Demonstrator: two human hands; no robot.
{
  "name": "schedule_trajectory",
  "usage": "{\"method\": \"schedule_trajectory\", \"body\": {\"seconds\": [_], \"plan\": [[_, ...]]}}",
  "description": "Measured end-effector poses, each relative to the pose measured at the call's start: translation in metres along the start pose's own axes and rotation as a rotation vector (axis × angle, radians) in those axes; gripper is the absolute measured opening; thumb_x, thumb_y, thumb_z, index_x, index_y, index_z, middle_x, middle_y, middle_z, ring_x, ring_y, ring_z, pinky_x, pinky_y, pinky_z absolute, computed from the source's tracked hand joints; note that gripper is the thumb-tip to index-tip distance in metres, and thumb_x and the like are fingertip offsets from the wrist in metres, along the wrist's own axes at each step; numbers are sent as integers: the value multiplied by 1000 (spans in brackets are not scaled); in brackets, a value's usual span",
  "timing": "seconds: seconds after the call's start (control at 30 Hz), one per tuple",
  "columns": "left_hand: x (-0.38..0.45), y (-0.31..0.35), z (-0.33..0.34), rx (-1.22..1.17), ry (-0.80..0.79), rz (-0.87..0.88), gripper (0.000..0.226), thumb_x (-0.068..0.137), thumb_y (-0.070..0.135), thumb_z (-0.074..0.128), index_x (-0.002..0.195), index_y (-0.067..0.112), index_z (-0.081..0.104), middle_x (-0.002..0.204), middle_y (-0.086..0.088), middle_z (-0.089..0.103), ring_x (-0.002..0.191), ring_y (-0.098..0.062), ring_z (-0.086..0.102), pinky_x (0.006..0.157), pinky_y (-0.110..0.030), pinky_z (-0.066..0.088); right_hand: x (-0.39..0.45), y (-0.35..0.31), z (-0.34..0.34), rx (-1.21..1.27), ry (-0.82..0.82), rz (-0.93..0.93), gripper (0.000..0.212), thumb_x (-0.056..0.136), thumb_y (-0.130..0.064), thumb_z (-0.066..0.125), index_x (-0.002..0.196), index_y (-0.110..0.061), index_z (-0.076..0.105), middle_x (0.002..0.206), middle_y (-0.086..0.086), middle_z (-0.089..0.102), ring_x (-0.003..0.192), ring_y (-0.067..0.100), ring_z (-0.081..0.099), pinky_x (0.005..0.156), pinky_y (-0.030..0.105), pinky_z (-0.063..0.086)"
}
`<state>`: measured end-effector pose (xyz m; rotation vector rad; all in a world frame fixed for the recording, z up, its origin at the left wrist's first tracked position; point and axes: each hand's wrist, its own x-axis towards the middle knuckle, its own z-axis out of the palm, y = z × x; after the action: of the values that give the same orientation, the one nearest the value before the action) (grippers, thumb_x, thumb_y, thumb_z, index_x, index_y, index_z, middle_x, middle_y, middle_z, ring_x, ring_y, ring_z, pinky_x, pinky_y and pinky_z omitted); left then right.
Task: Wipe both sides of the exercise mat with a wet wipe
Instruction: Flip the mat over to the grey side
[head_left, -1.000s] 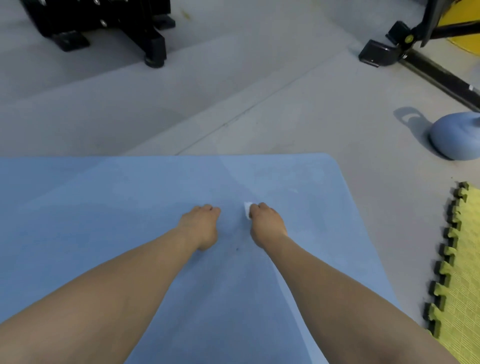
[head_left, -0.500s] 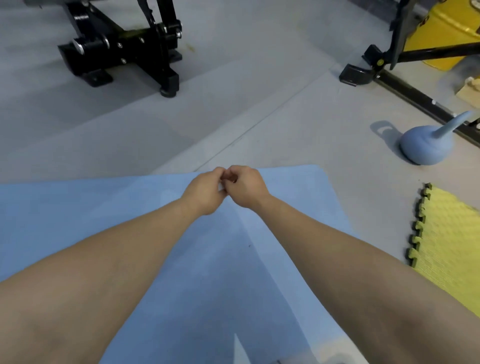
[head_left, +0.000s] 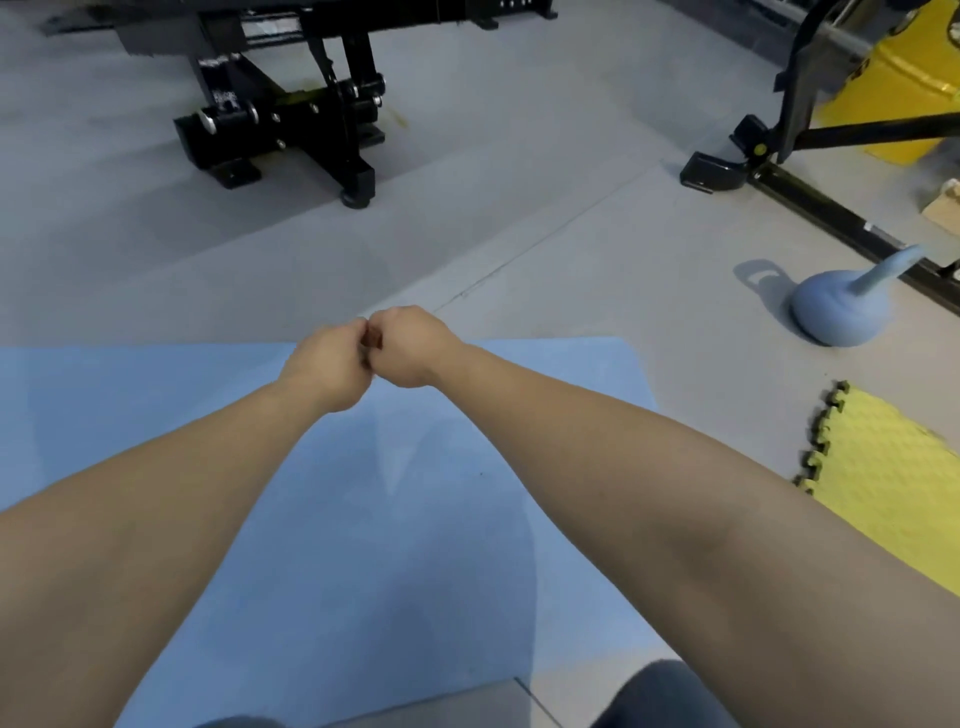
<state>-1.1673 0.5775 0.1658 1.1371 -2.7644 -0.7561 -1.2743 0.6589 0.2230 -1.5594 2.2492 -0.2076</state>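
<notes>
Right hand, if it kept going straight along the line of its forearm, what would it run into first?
The right hand points inward at the left hand, and their knuckles already appear to touch above the blue mat, so it meets that hand first.

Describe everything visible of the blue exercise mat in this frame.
The exercise mat is a plain light blue sheet, matte and foam-like, lying flat and unrolled on the grey floor. Its far right corner is rounded; its left side runs out of frame. Both forearms stretch above it, fists together near its far edge, casting shadows on it. Whether anything touches it cannot be told.
</notes>
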Motion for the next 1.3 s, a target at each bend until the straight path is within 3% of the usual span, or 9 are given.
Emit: {"method": "schedule_trajectory", "body": {"seconds": [0.37, 0.53, 0.63, 0.73, 0.83, 0.97, 1.07, 1.13, 1.3], "plan": [[-70, 23, 19, 25, 66, -165, 6, 95, 22, 46, 98, 18, 51, 87, -2, 58, 78, -28, 55, 58, -32, 37, -42, 12, 36, -14, 22, -133, 11, 89, -24, 48, 93, -22, 58, 100, 2, 65, 89, 24, 59, 68, 31, 44], [-96, 13, 20, 18, 92, -225, 13, 97, 23, 50, 106, 14, 55, 88, -4, 59, 77, -28, 55, 53, -31, 34, -46, 3, 59, -90, 56, -251, 15, 89, -25, 46, 97, -19, 57, 101, 2, 60, 94, 25, 57, 80, 36, 46], [-105, 2, 18, 9, 102, -238, 5, 96, 16, 48, 99, 18, 51, 91, -7, 63, 78, -30, 56, 56, -33, 37, -47, -7, 75, -86, 118, -306, 25, 87, -24, 49, 110, -18, 59, 109, 2, 55, 99, 24, 52, 86, 36, 42], [-108, -12, 14, -46, 85, -205, 18, 93, 6, 44, 107, 14, 52, 95, -8, 65, 85, -32, 59, 64, -38, 46, -48, -15, 94, -103, 198, -327, 30, 86, -19, 52, 115, -17, 57, 118, 1, 52, 100, 24, 49, 85, 35, 40], [-112, -36, 15, -114, 63, -150, 39, 93, 3, 47, 130, 12, 44, 99, -7, 66, 90, -32, 60, 73, -42, 51, -42, -29, 114, -189, 241, -333, 23, 88, -14, 54, 110, -18, 56, 106, 0, 58, 95, 24, 53, 76, 33, 36], [-122, -90, 10, -126, 16, -67, 43, 100, 17, 46, 142, 15, 33, 106, -9, 66, 93, -31, 61, 78, -43, 50, -32, -62, 141, -195, 280, -270, 14, 87, -9, 51, 97, -19, 53, 86, -2, 59, 80, 24, 52, 68, 31, 23], [-126, -144, -4, -68, -23, -23, 31, 101, 24, 49, 132, 22, 50, 114, -3, 66, 98, -28, 61, 81, -39, 50, -26, -96, 163, -177, 295, -256, 7, 91, -13, 53, 97, -18, 51, 86, -1, 62, 78, 24, 48, 69, 33, 25], [-126, -181, -13, -2, -52, 6, 18, 100, 27, 52, 115, 26, 62, 106, 0, 68, 90, -23, 62, 75, -37, 52, -21, -118, 176, -221, 296, -262, 4, 93, -17, 54, 96, -18, 51, 86, 0, 60, 82, 25, 48, 71, 34, 29], [-125, -244, -21, 83, -67, 134, 23, 98, 22, 46, 111, 30, 63, 97, 4, 66, 92, -25, 62, 70, -34, 47, -9, -162, 204, -348, 267, -247, 14, 89, -19, 60, 101, -14, 56, 88, 3, 56, 85, 27, 50, 77, 37, 37]]}}
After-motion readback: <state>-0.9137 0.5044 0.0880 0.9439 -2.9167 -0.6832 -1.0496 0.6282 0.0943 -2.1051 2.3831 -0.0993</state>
